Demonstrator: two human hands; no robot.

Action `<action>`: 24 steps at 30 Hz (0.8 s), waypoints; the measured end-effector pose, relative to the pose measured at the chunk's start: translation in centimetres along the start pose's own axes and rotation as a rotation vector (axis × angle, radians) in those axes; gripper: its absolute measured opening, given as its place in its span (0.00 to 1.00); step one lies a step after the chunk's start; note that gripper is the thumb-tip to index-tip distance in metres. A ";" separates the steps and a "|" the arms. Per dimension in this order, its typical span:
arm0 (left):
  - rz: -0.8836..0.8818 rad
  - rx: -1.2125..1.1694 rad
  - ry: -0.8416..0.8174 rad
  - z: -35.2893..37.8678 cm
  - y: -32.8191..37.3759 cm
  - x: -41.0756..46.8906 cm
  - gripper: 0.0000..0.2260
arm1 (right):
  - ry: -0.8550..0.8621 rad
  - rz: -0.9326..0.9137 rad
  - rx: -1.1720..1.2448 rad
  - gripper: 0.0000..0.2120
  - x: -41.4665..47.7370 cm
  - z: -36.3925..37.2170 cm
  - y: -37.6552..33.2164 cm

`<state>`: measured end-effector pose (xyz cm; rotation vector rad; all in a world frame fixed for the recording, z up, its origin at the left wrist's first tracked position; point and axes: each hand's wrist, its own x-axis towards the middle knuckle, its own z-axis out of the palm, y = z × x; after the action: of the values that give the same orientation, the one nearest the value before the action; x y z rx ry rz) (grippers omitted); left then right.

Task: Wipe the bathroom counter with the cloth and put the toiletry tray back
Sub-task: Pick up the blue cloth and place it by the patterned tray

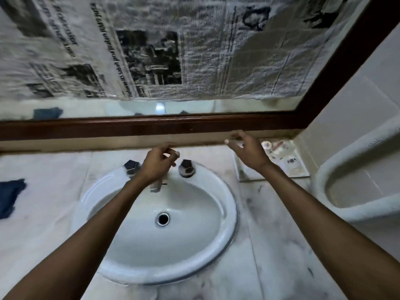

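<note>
Hands hovered behind the sink (155, 230): the left hand (157, 167) and the right hand (249, 153) were both loose and empty. Cloth (9, 199) lay far left of the sink, tray (273, 164) right of it, at the table (270, 245) corner. Wiping needs the cloth first; the left side offers open room.
</note>
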<state>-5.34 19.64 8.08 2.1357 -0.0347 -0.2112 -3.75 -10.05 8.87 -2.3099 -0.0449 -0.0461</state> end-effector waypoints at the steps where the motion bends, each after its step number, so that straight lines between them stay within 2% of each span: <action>1: -0.003 0.006 0.018 -2.0 -1.0 -1.1 0.06 | -0.028 -0.014 0.004 0.16 0.2 1.8 -1.9; 5: -0.047 -0.035 0.081 -10.1 -5.9 -5.7 0.09 | -0.162 -0.110 -0.045 0.19 -0.5 10.1 -9.5; 10: -0.071 -0.036 0.161 -19.0 -13.0 -12.3 0.09 | -0.250 -0.215 -0.039 0.15 -2.9 21.3 -18.8; 14: -0.118 -0.016 0.256 -25.7 -19.4 -16.6 0.07 | -0.324 -0.245 0.007 0.16 -5.1 29.5 -25.4; 19: -0.231 0.031 0.401 -32.4 -26.6 -20.4 0.09 | -0.497 -0.269 -0.051 0.16 -7.0 38.1 -30.8; 24: -0.338 0.103 0.513 -36.0 -32.7 -21.9 0.09 | -0.626 -0.238 -0.099 0.18 -6.9 44.5 -33.0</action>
<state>-22.84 69.74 2.73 2.2287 0.6279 0.1509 -11.36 44.95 2.84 -2.3185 -0.6454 0.5647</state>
